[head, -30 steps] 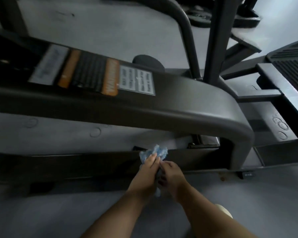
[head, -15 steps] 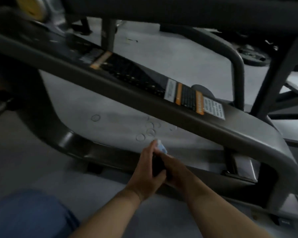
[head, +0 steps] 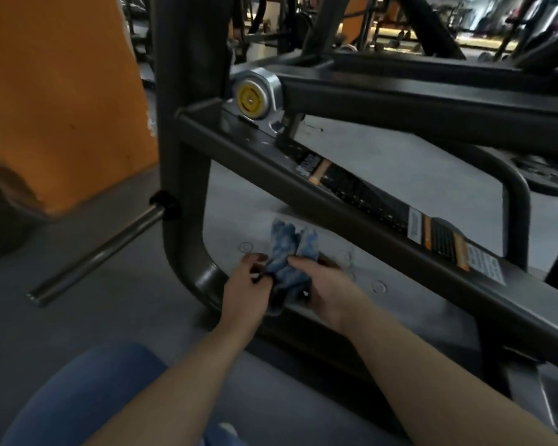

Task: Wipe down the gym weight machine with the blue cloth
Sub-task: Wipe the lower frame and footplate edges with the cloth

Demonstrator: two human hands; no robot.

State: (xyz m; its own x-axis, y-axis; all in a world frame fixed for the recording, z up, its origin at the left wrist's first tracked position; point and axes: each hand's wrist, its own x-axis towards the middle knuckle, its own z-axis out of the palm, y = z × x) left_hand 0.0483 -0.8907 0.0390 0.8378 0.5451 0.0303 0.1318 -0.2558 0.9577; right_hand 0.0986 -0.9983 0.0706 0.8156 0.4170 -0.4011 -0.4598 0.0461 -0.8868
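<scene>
The gym weight machine [head: 351, 201] fills most of the view: dark steel frame, upright post at the left, a slanted beam with sticker labels running down to the right, and a curved bottom rail at floor level. Rigid and heavy, I judge; it won't budge under wiping pressure, so I can lean on it. The painted tube looks smooth, so the cloth should slide easily. The grey floor [head: 416, 162] shows through the frame opening.

The blue cloth [head: 285, 252] is bunched up between my two hands, just above the bottom rail, near the post's lower bend. It's soft, light and floppy, and the top sticks up loose above my fingers.

My left hand [head: 247, 291] pinches the cloth's left side with curled fingers. My right hand [head: 327, 284] grips the right side, thumb on top. Neither hand touches the frame, as far as I can tell.

Judgement: the wad is too crumpled for a good wipe. Best to hold it by folding it flat into a pad, palm behind it and fingers spread, then wrap it round the tube.
</scene>
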